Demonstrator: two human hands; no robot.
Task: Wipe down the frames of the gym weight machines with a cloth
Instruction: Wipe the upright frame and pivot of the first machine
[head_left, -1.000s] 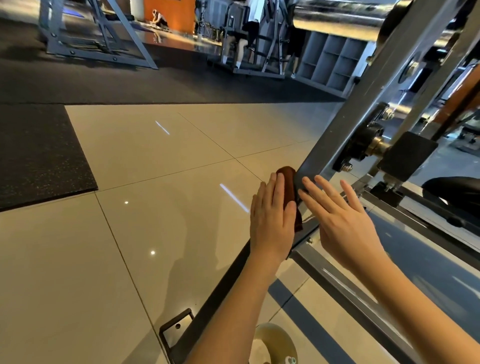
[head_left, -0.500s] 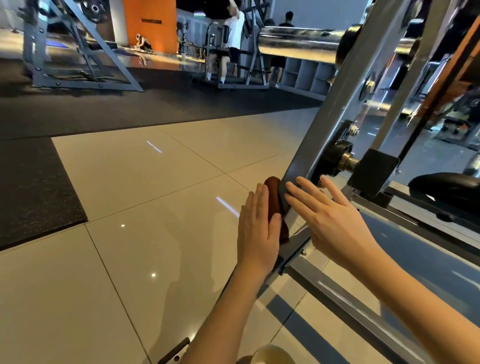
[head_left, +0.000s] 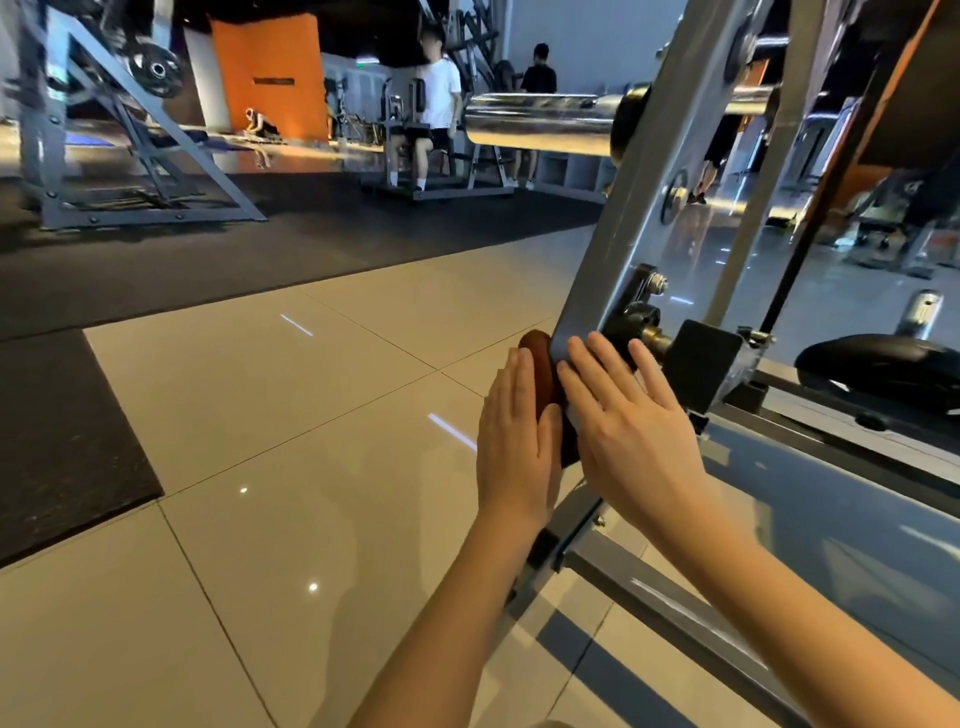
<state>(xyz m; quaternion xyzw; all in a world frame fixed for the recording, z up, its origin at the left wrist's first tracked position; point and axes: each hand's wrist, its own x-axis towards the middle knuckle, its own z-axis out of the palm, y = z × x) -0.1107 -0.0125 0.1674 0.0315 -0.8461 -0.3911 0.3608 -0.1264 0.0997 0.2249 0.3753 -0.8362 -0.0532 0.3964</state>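
Brown cloth (head_left: 537, 364) sits low on the slanted grey frame post (head_left: 639, 208), on its left edge, sandwiched between post and left hand (head_left: 514, 447). Left hand is flat, fingers straight and together, pressing the cloth onto the metal. Right hand (head_left: 628, 431) is flat too, fingers spread, resting bare on the post's near face with no cloth under it that I can see.

Progress, as a judgement: early to mid on this machine. Contact is only at the bottom of the post. The long run up to the chrome bar (head_left: 540, 122), the base rail (head_left: 675, 608) and the other machines across the room look left to do. Cannot tell from the sheen which parts are already clean.

Room: left edge of the post faces open tile floor (head_left: 311, 441), so sliding upward is free. The right side is tight, with the pivot bracket (head_left: 639, 312) just beside the right fingertips and the black seat pad (head_left: 883, 369) beyond it.
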